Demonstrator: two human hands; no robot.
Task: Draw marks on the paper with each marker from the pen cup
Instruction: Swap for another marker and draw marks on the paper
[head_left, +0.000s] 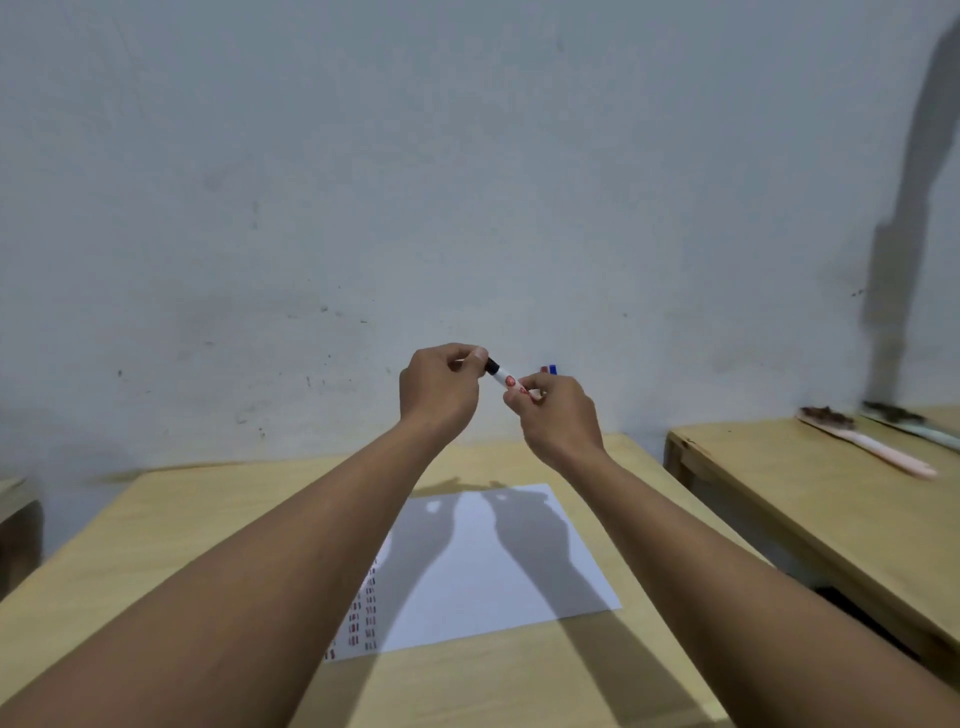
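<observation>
**A:** Above the far edge of the pale wooden worktop (218, 525), both hands are raised with a short white-barrelled marker with a black cap (502, 375) between them. The left hand (441, 389) has its grip pinched narrow on the black cap end; the right hand (558, 410) is closed around the barrel's other end.

**B:** So it looks like the cap is being worked, either off or on?

**A:** That is my reading, though I cannot tell which. To do it well, pull or push straight along the barrel, not at an angle, and keep the right hand's hold firm so the marker doesn't twist. Best do it lower, over the white sheet of paper (498, 561), so nothing drops far.

**B:** Where is the paper?

**A:** Flat on the worktop, near the person, under the arms' shadows. Small red marks run in columns along its left side, partly covered by the left forearm.

**B:** And the pen cup?

**A:** Hidden behind the right hand. Only two marker tips, one red (544, 369) and one blue (553, 368), poke up just beyond the knuckles. The marker's tip is not visible, and on a second wooden worktop (779, 499) at the right a pinkish long-handled thing (878, 451) is too blurred to name.
</observation>
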